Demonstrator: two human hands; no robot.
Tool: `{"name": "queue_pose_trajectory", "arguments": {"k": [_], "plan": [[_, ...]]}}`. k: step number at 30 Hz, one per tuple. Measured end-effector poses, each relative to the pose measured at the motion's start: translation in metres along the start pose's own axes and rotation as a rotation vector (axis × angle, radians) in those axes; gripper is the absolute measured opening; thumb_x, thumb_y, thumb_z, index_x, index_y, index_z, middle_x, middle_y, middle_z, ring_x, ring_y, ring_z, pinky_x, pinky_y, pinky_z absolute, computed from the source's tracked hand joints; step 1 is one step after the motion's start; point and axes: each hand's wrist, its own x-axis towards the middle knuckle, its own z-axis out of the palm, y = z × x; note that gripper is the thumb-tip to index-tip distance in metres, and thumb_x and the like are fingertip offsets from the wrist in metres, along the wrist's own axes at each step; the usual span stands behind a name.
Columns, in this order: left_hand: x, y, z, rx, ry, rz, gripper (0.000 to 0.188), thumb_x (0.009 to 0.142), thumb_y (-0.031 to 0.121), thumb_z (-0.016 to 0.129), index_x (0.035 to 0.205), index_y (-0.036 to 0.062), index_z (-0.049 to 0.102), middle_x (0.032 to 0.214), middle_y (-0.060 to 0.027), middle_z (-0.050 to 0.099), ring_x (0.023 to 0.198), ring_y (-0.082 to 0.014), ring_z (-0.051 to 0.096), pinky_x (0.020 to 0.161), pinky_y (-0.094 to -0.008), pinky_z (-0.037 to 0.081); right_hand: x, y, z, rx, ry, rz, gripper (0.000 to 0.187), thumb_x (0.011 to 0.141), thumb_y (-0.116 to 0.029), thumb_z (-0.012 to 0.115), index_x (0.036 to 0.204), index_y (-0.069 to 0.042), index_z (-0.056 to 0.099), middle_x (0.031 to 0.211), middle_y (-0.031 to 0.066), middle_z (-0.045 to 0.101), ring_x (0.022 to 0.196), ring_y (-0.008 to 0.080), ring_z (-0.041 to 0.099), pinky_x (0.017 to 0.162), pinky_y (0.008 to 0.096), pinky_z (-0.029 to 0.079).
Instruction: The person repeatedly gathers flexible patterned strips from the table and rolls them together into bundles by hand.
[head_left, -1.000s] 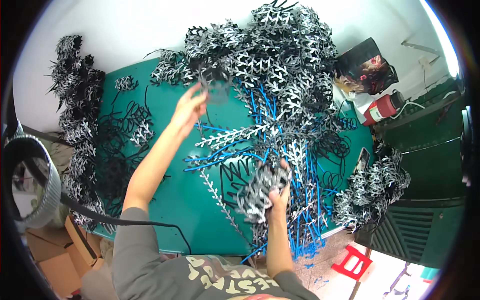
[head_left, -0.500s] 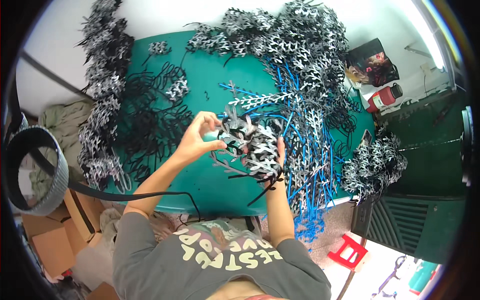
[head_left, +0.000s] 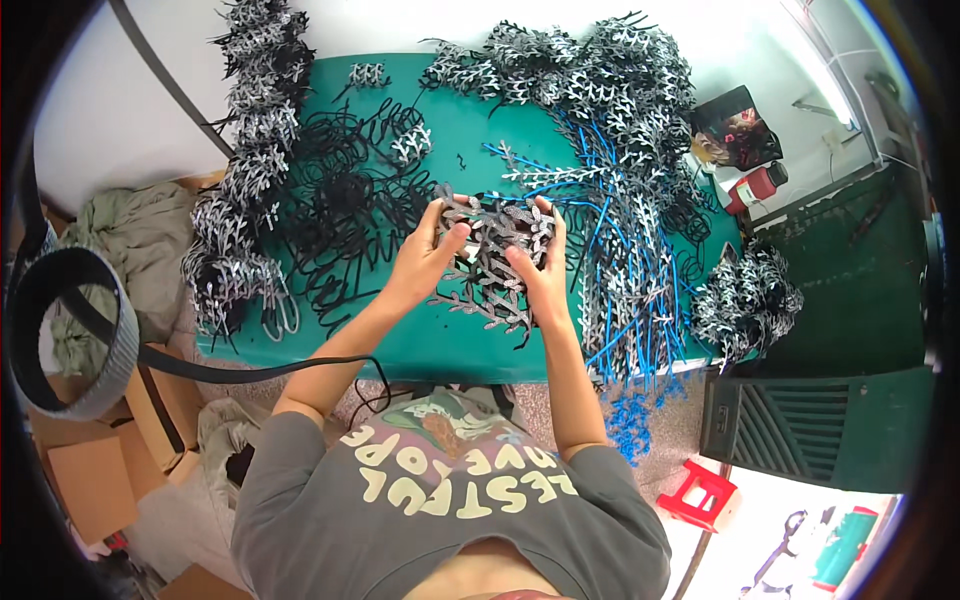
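Between both hands, just above the green table [head_left: 480,125], is a bunch of silver-grey and black leaf-shaped trim [head_left: 492,262]. My left hand [head_left: 424,258] grips its left side, thumb toward the front and fingers partly behind. My right hand [head_left: 544,278] holds the right side, its thumb lying over the leaves and fingers curled round the edge. A few leafy ends and a dark strand hang from the bottom. Close by on the right lies a spread of similar leafy strips with blue cords [head_left: 628,270].
Tangled black cords [head_left: 345,190] cover the table's left part. Leafy trim is heaped along the left edge [head_left: 262,130], the far side [head_left: 600,75] and the right corner [head_left: 745,300]. A red bottle [head_left: 755,188] lies at the right. On the floor are a red stool [head_left: 697,497] and cardboard boxes [head_left: 95,485].
My right hand has come round so its thumb presses the front of the bunch. The leaves now face me more evenly. The whole view has shifted slightly.
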Motion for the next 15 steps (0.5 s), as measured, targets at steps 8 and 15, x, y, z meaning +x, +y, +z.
{"name": "queue_pose_trajectory", "arguments": {"k": [8,15], "plan": [[-0.005,0.001,-0.008,0.243,-0.066,0.155,0.051,0.088,0.045,0.048,0.118,0.0041,0.047,0.100,-0.0068,0.053,0.085,-0.0142,0.051,0.077,-0.0280,0.042,-0.008,0.008,0.020,-0.115,0.037,-0.180,0.079,0.069,-0.015,0.073,0.131,-0.007,0.026,0.113,0.0133,0.048,0.100,0.0193,0.051,0.087,0.0319,0.042],[0.006,-0.007,-0.012,0.109,-0.234,0.009,0.074,0.087,0.059,0.035,0.138,0.0054,0.024,0.134,-0.0165,0.033,0.122,-0.0256,0.035,0.098,-0.0323,0.031,0.000,0.016,0.006,0.007,0.022,-0.020,0.072,0.074,-0.017,0.067,0.131,-0.006,0.026,0.116,0.0127,0.047,0.104,0.0196,0.049,0.089,0.0317,0.041]]}}
